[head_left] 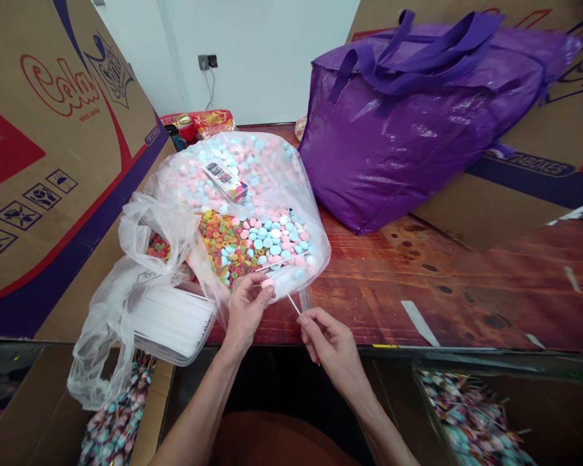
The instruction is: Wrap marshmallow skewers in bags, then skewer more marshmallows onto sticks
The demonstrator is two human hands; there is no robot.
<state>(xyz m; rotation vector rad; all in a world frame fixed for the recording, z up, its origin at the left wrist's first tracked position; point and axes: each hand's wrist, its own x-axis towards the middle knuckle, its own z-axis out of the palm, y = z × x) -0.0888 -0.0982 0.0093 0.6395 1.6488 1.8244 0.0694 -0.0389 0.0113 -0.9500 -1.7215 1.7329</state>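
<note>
My left hand [247, 307] pinches a pink marshmallow [267, 283] between thumb and fingers, just over the near edge of a clear plastic bag [313, 259]. In my right hand [328, 336] is a thin white stick [294, 304], its free end pointing up and left, apart from the marshmallow. The bag holds pink, blue and white marshmallows [274, 236] beside colourful ring-shaped candies [228, 249]. A stack of printed labels [226, 181] lies on the bag. Left of my hands, a clear plastic container [189, 353] holds many white sticks [170, 317].
A purple zip bag [393, 129] stands at the right on the wooden table [369, 285]. Large cardboard boxes [68, 168] flank both sides. Below the table edge, boxes hold wrapped candies [471, 414]. A crumpled plastic bag [102, 343] hangs over the left edge.
</note>
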